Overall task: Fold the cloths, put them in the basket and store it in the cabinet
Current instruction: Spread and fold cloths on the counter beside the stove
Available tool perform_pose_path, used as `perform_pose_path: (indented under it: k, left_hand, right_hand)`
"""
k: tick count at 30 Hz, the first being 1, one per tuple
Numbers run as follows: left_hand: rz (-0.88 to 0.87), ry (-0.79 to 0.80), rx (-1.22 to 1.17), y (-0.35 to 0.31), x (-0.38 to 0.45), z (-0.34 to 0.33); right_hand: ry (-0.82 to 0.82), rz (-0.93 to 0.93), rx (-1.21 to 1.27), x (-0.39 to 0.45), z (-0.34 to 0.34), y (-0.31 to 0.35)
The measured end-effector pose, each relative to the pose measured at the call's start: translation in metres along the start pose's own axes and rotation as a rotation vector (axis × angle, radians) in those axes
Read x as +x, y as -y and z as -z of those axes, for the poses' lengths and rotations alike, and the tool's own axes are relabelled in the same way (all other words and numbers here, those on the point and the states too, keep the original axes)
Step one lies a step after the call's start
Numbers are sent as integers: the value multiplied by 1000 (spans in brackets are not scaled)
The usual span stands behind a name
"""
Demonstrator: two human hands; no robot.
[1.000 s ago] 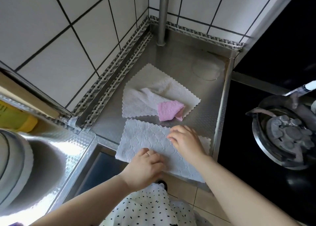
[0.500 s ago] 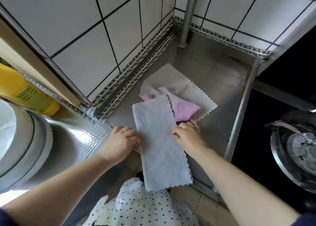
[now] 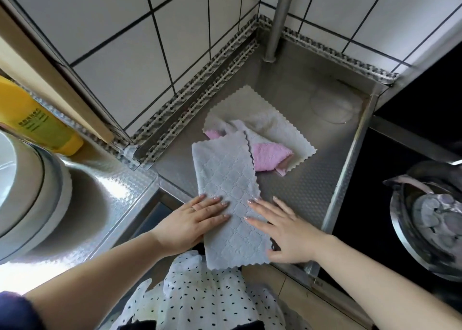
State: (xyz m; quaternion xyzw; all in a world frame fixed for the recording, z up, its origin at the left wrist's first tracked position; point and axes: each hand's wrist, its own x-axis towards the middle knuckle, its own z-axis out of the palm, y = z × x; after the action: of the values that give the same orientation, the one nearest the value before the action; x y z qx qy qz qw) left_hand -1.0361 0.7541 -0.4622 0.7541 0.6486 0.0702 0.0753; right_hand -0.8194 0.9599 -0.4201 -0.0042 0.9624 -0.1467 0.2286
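Both hands have flattened since a moment ago, left hand (image 3: 192, 219) and right hand (image 3: 282, 226) pressing the grey cloth (image 3: 228, 199) between them on the worktop (image 3: 307, 184), its long axis running away from them, both equally near.

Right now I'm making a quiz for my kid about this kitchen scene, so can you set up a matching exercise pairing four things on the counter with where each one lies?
Things:
1. grey cloth
2. pink cloth
3. beige cloth
4. yellow bottle

Places:
A. far left, by the wall
B. under both flat hands, hanging over the counter's front edge
C. at the bottom of the pile, nearest the corner
D. bunched on top of the beige cloth

Pairs: 1-B, 2-D, 3-C, 4-A
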Motion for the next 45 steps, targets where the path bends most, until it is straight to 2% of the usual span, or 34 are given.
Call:
perform_pose_path:
  k: [2,4,6,8,10,12,16,18,22,30,33,37,39,40,42,43,45]
  left_hand:
    - [21,-14,-23,-1,3,-4]
    - [26,-46,-72,0,2,-3]
    - [51,-88,-190,1,2,1]
    - [101,-133,-294,-1,1,5]
    - [214,-160,-389,-3,-2,9]
    - [423,-173,-518,-6,-4,19]
    - [715,-357,-672,-5,0,36]
    - [819,-386,-699,0,6,39]
    - [959,-343,-741,16,19,45]
    - [1068,-157,-595,36,44,53]
    - [1103,-71,-640,41,48,52]
    - [1204,-153,-766,44,45,55]
    - [1121,-292,-592,43,38,53]
    - [1005,-376,-471,43,35,50]
    - [746,-407,-257,39,36,45]
    - [655,-377,-180,37,40,42]
    - [559,-277,-80,33,51,37]
  right_hand:
    - [68,-3,-65,-1,0,4]
    - [71,2,-128,1,-3,5]
    - [-9,33,-182,1,-13,6]
    - [-192,48,-186,1,-23,11]
    - [-408,33,-20,6,-27,17]
    - [-597,-25,246,19,-22,21]
    - [-769,-375,721,46,14,32]
    - [-780,-489,860,61,33,35]
    - [-764,-528,982,92,58,31]
    - [-633,-721,881,118,55,11]
    - [-632,-755,830,124,54,8]
    - [-673,-868,857,124,54,5]
    - [-806,-848,725,114,55,5]
    - [-900,-767,596,108,54,7]
    - [-984,-545,362,107,51,14]
    - [-949,-449,263,112,48,17]
    - [-777,-348,103,124,43,26]
